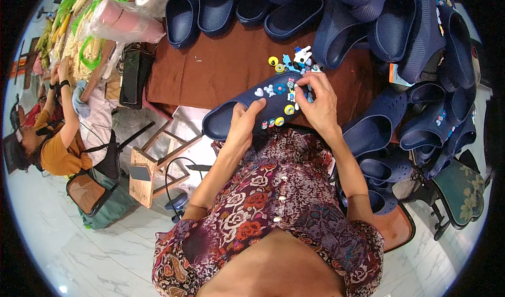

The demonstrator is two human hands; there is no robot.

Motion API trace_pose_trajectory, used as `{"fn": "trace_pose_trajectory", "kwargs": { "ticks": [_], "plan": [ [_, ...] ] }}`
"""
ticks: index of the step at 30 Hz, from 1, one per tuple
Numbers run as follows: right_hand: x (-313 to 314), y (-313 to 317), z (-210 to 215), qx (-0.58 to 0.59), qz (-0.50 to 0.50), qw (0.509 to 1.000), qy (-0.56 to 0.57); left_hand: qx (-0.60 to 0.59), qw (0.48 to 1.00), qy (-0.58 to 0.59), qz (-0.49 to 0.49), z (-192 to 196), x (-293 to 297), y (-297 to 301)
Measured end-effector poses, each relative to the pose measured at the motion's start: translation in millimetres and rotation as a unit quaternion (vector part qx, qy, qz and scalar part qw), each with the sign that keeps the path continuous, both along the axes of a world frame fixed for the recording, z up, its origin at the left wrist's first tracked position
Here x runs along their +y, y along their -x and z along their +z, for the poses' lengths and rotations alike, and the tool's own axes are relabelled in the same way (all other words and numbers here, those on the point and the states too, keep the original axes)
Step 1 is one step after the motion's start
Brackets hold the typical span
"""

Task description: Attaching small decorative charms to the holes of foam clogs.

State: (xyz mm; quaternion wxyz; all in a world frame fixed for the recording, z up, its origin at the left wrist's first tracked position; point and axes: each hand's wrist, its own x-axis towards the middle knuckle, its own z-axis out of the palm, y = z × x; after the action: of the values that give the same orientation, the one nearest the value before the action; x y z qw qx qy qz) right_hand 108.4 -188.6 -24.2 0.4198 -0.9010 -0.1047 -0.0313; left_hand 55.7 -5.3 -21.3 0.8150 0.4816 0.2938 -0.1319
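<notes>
Floral-print fabric [273, 213] of the person's top fills the near foreground, both bare forearms rising out of it. Her left hand [244, 126] is clenched round the heel end of a navy clog [263, 105], thumb lying across the top, and the shoe stretches from that grasp toward her right hand [318, 105]. That hand's fingers curl over the toe end, fingertips [298, 93] pressed on the small coloured charms [279, 89] studded along the upper; I cannot tell whether they pinch a charm or only press. Just beyond the right hand's fingers, a loose cluster of spare charms [294, 60] lies on the brown cloth [221, 65] of the table. Farther out from both hands, heaps of navy clogs [368, 23] ring the cloth. Off past the left hand, well apart, another person in an orange top [58, 149] sits by a small wooden stool [150, 168].
</notes>
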Motion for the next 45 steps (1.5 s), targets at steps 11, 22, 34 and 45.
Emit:
{"fn": "trace_pose_trajectory", "kwargs": {
  "ticks": [11,22,34,45],
  "plan": [
    [1,13,-8,-0.022,-0.014,0.999,-0.031,0.052,0.998,0.018,0.021,1,2,-4],
    [-5,-18,-25,0.113,0.034,0.987,-0.105,0.054,0.994,0.092,0.028,-13,4,3],
    [-16,-15,-34,0.146,-0.03,0.934,-0.325,0.019,0.983,0.169,0.061,-12,16,-6],
    [4,76,-27,0.171,-0.037,0.94,-0.292,-0.073,0.936,0.333,0.085,29,7,-15]
  ]
}}
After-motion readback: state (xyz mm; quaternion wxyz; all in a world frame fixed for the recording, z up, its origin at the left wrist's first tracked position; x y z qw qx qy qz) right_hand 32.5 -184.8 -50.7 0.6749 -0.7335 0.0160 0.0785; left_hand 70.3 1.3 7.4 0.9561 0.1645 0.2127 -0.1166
